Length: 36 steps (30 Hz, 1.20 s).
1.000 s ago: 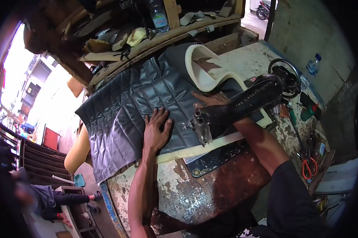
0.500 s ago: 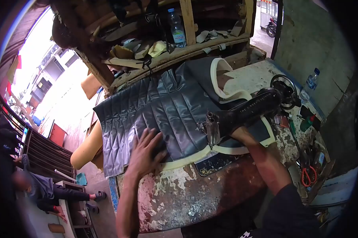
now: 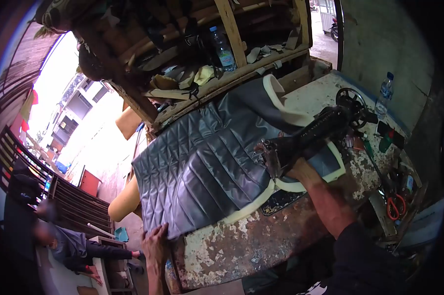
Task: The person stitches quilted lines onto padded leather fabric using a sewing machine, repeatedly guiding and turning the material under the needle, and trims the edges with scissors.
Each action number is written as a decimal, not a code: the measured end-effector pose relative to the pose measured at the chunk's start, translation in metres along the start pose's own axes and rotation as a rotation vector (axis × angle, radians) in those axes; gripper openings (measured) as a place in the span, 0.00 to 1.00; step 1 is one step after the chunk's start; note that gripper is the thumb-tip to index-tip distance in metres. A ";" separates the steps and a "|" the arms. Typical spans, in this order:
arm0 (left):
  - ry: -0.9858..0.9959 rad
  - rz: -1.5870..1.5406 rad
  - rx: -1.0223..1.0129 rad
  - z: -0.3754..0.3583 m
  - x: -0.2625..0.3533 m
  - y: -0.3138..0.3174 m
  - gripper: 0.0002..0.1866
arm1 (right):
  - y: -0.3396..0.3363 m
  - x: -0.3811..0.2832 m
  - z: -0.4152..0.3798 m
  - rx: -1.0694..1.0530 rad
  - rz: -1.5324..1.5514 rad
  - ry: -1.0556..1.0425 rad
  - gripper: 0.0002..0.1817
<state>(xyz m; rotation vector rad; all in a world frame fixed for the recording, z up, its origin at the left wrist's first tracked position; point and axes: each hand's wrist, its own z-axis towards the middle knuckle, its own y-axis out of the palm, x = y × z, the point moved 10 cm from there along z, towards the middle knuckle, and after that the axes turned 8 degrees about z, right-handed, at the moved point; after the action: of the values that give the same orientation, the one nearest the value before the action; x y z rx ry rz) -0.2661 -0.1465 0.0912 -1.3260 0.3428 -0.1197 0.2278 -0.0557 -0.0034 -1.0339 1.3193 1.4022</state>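
Observation:
A dark, quilted vinyl cover (image 3: 197,172) with cream edging (image 3: 249,209) lies across the worktable, its edging passing under the needle area of a black sewing machine (image 3: 310,132). At the cover's near left corner, my left hand (image 3: 155,246) is closed on the edge, the fingertips showing along it. My right hand (image 3: 299,170) reaches behind the machine's arm, close to the needle, over the cover's edged part. Its fingers are mostly hidden by the machine, so their grip does not show.
Red-handled scissors (image 3: 395,206) and small tools lie at the table's right side. A water bottle (image 3: 384,96) stands by the wall, another bottle (image 3: 224,49) on the wooden shelf (image 3: 202,93) behind. People sit at far left, near a railing (image 3: 74,191).
My left hand has moved from lying spread on the cover down to its near left corner and closed there. The right hand stays behind the machine. The view has shifted a little.

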 end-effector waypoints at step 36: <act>0.061 -0.246 -0.266 0.106 0.115 0.084 0.33 | -0.233 -0.275 0.023 0.477 -1.222 -0.148 0.30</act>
<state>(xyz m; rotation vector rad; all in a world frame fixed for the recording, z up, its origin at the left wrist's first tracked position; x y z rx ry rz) -0.1339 -0.0593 0.0109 -1.6280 0.2514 -0.3298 0.5170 -0.0530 0.2130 -1.0554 0.5960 0.2109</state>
